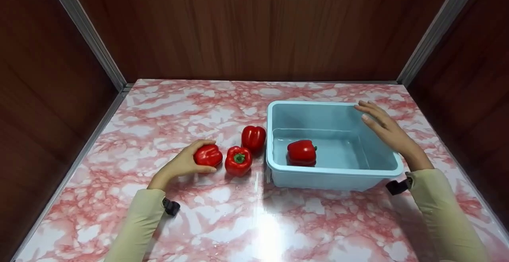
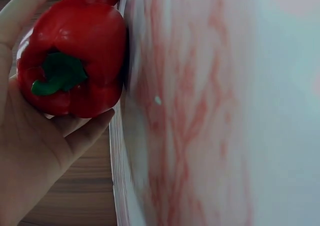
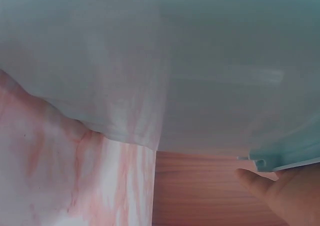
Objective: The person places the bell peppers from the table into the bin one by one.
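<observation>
My left hand [image 1: 186, 162] curves round a red bell pepper [image 1: 208, 155] lying on the table, thumb on the near side and fingers on the far side. Its green stem shows in the left wrist view, where the pepper [image 2: 75, 61] sits against the fingers. Just right of it stand two more peppers, one with its stem up [image 1: 238, 161] and one behind [image 1: 253, 138]. A fourth pepper [image 1: 302, 153] lies inside the light blue bin [image 1: 336, 178]. Over the bin's right rim, my right hand [image 1: 383, 126] extends fairly straight fingers and holds nothing.
The pink-and-white marbled table [image 1: 214, 218] has dark wood-grain panels [image 1: 254, 27] at its back and sides. Metal posts [image 1: 85, 31] mark the back corners. The bin's wall [image 3: 210, 106] fills much of the right wrist view.
</observation>
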Demonstrator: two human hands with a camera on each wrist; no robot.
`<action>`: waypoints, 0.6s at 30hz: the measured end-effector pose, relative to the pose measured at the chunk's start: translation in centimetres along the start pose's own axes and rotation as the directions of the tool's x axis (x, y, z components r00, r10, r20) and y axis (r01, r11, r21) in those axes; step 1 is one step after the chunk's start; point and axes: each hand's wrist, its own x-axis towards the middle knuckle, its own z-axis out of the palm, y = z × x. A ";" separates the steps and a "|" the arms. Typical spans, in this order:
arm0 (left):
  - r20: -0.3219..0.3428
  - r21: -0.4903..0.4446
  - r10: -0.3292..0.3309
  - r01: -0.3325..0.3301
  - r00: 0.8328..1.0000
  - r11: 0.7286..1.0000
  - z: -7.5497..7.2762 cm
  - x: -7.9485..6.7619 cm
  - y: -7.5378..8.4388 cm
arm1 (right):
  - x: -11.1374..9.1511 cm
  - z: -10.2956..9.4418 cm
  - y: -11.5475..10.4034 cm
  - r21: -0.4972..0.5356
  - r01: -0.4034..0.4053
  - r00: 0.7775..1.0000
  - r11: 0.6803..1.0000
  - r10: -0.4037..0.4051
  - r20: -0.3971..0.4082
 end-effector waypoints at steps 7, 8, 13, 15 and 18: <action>0.016 0.001 -0.001 0.001 1.000 1.000 0.0 -0.3 0.8 | 0.0 0.0 0.0 0.000 -0.001 1.000 1.000 0.001 -0.002; 0.018 0.001 0.002 -0.002 1.000 1.000 -0.1 -0.5 1.2 | 0.0 0.0 0.0 -0.001 0.001 1.000 1.000 -0.001 -0.002; 0.020 -0.001 0.020 -0.020 1.000 1.000 -0.6 -1.3 3.5 | 0.1 -0.1 0.0 0.000 0.006 1.000 1.000 -0.006 -0.005; 0.016 0.002 0.029 -0.029 0.999 1.000 -0.6 -1.5 3.9 | 0.2 -0.1 0.1 -0.001 0.004 1.000 1.000 -0.004 -0.004; 0.010 0.002 0.038 -0.038 0.999 0.999 -0.6 -1.6 4.0 | 0.1 0.0 0.1 -0.002 -0.004 1.000 1.000 0.004 -0.002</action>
